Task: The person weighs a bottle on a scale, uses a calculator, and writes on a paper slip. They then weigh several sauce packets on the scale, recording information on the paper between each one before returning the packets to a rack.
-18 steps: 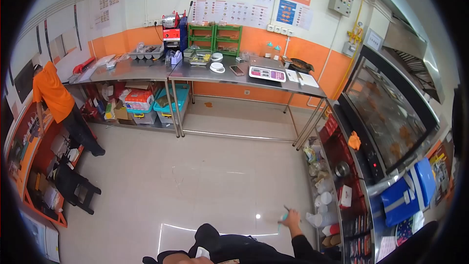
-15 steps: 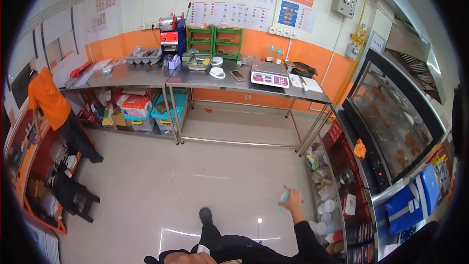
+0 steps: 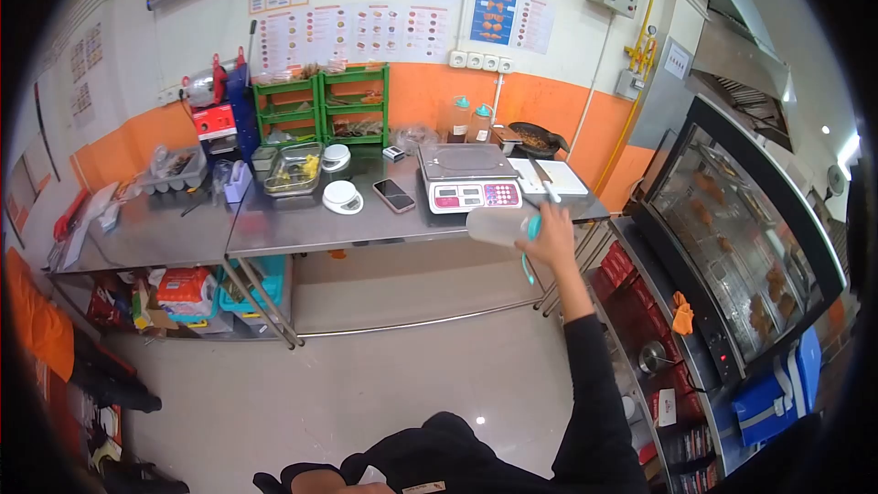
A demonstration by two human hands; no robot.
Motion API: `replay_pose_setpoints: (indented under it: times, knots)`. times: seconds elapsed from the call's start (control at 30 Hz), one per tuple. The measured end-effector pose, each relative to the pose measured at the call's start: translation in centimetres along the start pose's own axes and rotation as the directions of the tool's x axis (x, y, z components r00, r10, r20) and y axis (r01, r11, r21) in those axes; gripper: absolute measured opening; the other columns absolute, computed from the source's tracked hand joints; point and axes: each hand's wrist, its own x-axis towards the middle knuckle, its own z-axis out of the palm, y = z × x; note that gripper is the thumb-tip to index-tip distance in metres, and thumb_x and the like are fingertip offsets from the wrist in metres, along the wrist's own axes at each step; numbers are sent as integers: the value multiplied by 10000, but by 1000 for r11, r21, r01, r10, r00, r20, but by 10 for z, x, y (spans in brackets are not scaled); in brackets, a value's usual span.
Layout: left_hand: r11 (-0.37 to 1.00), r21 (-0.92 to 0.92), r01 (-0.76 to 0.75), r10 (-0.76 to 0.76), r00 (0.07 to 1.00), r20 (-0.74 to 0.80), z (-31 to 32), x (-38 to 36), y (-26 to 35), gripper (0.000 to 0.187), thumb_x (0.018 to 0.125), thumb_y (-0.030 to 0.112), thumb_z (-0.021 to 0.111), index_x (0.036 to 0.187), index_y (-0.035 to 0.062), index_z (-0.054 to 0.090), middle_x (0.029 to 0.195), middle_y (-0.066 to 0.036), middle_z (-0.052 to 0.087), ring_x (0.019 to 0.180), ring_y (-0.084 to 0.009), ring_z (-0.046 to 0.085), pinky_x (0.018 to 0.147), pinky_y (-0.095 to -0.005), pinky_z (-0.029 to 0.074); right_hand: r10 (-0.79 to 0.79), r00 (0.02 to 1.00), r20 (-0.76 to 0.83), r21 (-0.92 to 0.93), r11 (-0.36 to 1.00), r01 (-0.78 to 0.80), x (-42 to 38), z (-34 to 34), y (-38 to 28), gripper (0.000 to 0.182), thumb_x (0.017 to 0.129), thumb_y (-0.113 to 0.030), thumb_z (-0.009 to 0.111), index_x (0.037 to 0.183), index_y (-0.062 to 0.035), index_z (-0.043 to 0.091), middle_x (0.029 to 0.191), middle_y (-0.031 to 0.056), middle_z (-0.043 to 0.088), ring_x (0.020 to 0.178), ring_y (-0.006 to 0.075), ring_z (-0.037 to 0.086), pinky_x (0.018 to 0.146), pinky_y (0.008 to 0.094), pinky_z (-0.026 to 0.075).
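My right hand (image 3: pixel 551 239) is closed around the teal-capped end of a translucent squeeze bottle (image 3: pixel 497 226). The bottle lies sideways in the air, its body pointing left, and a teal strip dangles below my fingers. Behind it, close to the table's front edge, stands a white digital scale (image 3: pixel 469 185) with a metal pan. A knife (image 3: pixel 547 179) rests on a white cutting board (image 3: pixel 560 178) just beyond my hand. Two more teal-capped bottles (image 3: pixel 459 119) stand behind the scale. My left hand cannot be made out in this view.
On the steel table (image 3: pixel 384 227) are a phone (image 3: pixel 393 195), a small white scale (image 3: pixel 343 198), a glass tray (image 3: pixel 294 171) and green racks (image 3: pixel 355 114). A pan (image 3: pixel 538 139) sits at the back. A glass display cabinet (image 3: pixel 722 220) stands right; a person in orange (image 3: pixel 37 311) is at left.
The table now appears nearer and larger. My right hand has risen with the bottle from above the floor to the table's front edge, arm stretched forward.
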Motion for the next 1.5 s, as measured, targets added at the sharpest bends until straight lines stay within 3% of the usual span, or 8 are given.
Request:
replay_pose_setpoints:
  times: [0.43, 0.57, 0.7, 0.77, 0.97, 1.1, 1.27, 1.5]
  knots:
    - [997, 46, -60, 59, 998, 28, -234, 157, -159, 291, 926, 185, 595, 662, 64, 574, 638, -67, 627, 468, -149, 588, 395, -250, 399, -50, 878, 477, -319, 921, 226, 375, 184, 33, 878, 437, -411, 851, 1173, -44, 546, 1150, 143, 609, 1125, 347, 516, 945, 417, 457]
    - [1000, 16, -15, 12, 991, 136, -284, 195, -192, 280, 933, 184, 586, 677, 70, 577, 643, -58, 628, 470, -150, 588, 396, -256, 393, -36, 781, 623, -365, 870, 331, 434, 245, 32, 771, 435, -398, 861, 1084, -46, 636, 1113, 133, 639, 1167, 322, 514, 964, 397, 432]
    - [994, 70, 80, -75, 994, -79, -304, 220, -211, 273, 924, 194, 589, 683, 70, 560, 642, -53, 616, 445, -174, 556, 378, -263, 361, 0, 673, 739, -381, 825, 418, 462, 277, 24, 650, 490, -405, 856, 1044, -105, 699, 1107, 120, 662, 1156, 300, 526, 904, 367, 431]
    - [990, 85, 114, -119, 991, 57, -330, 223, -217, 261, 917, 199, 595, 694, 69, 560, 656, -57, 617, 441, -187, 542, 383, -266, 360, 38, 612, 790, -388, 803, 452, 476, 282, 21, 692, 500, -487, 864, 1071, -131, 705, 1125, 104, 665, 1178, 300, 502, 893, 369, 417]
    - [969, 205, 137, -191, 942, 276, -365, 235, -224, 243, 906, 216, 604, 709, 79, 570, 713, -48, 630, 444, -161, 521, 405, -285, 361, 19, 624, 781, -325, 866, 380, 494, 293, 30, 787, 439, -600, 824, 996, -58, 703, 1091, 127, 659, 1127, 332, 535, 923, 411, 457]
    - [990, 74, 124, -133, 983, 129, -374, 262, -223, 259, 905, 202, 604, 685, 80, 549, 684, -44, 618, 429, -143, 502, 391, -273, 342, -24, 601, 799, -214, 922, 322, 496, 278, 28, 850, 474, -628, 796, 1081, -49, 658, 1091, 147, 640, 1140, 342, 523, 936, 422, 448]
    - [994, 11, 113, -111, 944, 310, -403, 270, -225, 280, 912, 185, 594, 661, 78, 533, 671, -50, 617, 434, -132, 513, 381, -256, 328, -113, 768, 631, -157, 950, 268, 490, 260, 29, 852, 530, -626, 785, 1137, -51, 623, 1110, 149, 590, 1121, 333, 515, 912, 420, 456]
    - [995, 7, 95, -95, 975, 202, -401, 265, -218, 251, 911, 188, 590, 697, 56, 579, 709, -76, 637, 429, -156, 517, 384, -281, 347, -211, 929, 305, 21, 976, 215, 479, 209, 29, 731, 656, -504, 764, 1185, -29, 594, 1077, 170, 581, 1053, 328, 544, 864, 427, 484]
